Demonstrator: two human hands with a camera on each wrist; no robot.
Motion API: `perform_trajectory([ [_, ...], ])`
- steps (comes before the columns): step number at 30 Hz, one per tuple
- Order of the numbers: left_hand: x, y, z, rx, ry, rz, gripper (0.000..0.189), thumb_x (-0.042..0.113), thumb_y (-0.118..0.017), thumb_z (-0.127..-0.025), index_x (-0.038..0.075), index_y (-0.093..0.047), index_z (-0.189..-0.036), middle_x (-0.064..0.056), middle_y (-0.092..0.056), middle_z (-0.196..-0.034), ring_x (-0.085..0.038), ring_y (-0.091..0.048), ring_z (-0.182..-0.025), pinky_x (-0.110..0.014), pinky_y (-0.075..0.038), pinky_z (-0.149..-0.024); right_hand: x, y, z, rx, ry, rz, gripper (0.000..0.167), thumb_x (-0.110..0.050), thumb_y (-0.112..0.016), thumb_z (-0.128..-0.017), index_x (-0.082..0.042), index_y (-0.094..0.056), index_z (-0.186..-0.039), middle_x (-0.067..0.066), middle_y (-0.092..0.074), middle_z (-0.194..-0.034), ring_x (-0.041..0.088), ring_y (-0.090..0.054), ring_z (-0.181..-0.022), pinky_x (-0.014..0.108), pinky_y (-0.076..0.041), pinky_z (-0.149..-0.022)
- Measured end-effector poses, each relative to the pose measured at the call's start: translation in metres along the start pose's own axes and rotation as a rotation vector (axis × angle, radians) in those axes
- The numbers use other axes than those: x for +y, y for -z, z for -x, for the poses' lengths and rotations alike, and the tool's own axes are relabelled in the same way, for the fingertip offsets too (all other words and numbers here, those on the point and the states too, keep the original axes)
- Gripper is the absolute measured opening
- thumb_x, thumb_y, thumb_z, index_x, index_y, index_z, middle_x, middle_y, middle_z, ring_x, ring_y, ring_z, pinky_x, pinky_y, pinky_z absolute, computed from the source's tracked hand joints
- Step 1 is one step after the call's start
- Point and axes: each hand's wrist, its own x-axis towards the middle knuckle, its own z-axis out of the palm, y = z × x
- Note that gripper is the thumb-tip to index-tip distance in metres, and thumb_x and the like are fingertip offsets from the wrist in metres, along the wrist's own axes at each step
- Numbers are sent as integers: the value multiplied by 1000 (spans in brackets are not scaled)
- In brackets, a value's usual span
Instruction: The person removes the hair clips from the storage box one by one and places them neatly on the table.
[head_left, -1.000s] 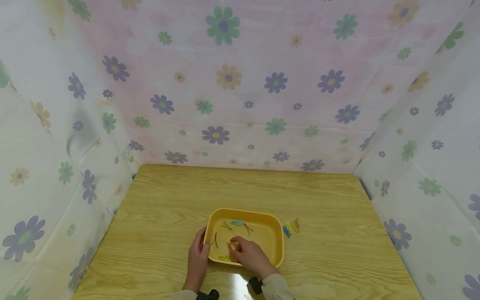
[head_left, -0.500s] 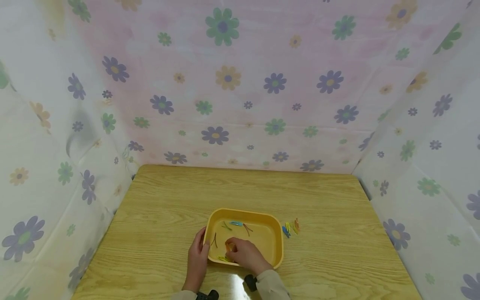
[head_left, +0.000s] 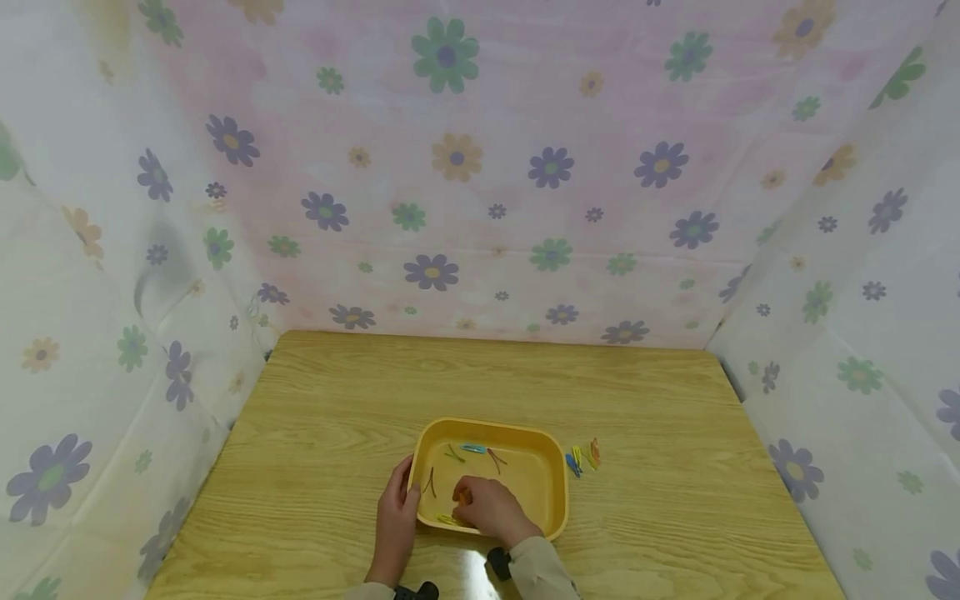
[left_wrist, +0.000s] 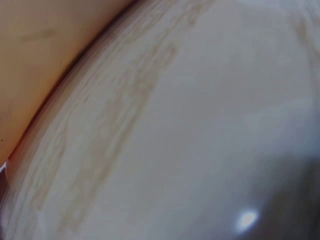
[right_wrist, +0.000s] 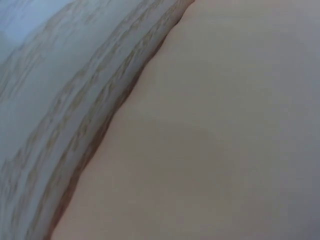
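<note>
In the head view, a yellow plastic tray (head_left: 540,479) sits near the table's front. My left hand (head_left: 397,504) holds its left side, fingers along the outer wall and thumb at the rim. Over the tray's near part, my right hand (head_left: 491,504) pinches an orange hair clip (head_left: 465,497), partly hidden by the fingers. Inside lie a light-blue hair clip (head_left: 473,448), a green hairpin (head_left: 455,453), a reddish hairpin (head_left: 497,460) and a dark hairpin (head_left: 430,482). Yellow hair clips (head_left: 447,519) lie at the near-left edge, partly covered.
Right of the tray, on the wooden table (head_left: 337,392), lie blue clips (head_left: 573,464), yellow clips (head_left: 577,454) and orange clips (head_left: 596,450). Flower-patterned cloth (head_left: 510,242) hangs behind and on both sides. The wrist views show mostly blurred skin and tabletop.
My right hand has shifted slightly left, and its fingers have closed in around the orange hair clip, which now shows less. The left hand and the tray stay put.
</note>
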Motion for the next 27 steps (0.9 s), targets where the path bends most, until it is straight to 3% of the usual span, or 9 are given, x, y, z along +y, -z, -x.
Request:
perform_trajectory([
  [9,25,0,7,-13,2,-11,41,2,-41,-92,12,-41,-132,-4,-40,-134,-16,-38,-122,-26,-39,-92,-3,3,5,140,-23,69,6,-16,-61,-74,-15,-59,-79,-9,-49,-65,10,-43,-55,27,-36,-49],
  [22,23,0,6,-6,-6,-7,42,2,-42,-92,13,-41,-132,-3,-41,-134,-17,-38,-122,-24,-40,-91,-1,2,5,176,-30,68,6,-12,-58,-72,-17,-57,-70,-11,-48,-61,9,-43,-52,26,-36,-47],
  [27,24,-1,7,1,-2,-10,42,1,-42,-91,13,-42,-131,-1,-41,-133,-13,-37,-122,-24,-37,-92,0,2,4,189,-15,67,6,-10,-59,-74,-16,-60,-74,-11,-50,-64,8,-45,-55,26,-38,-49],
])
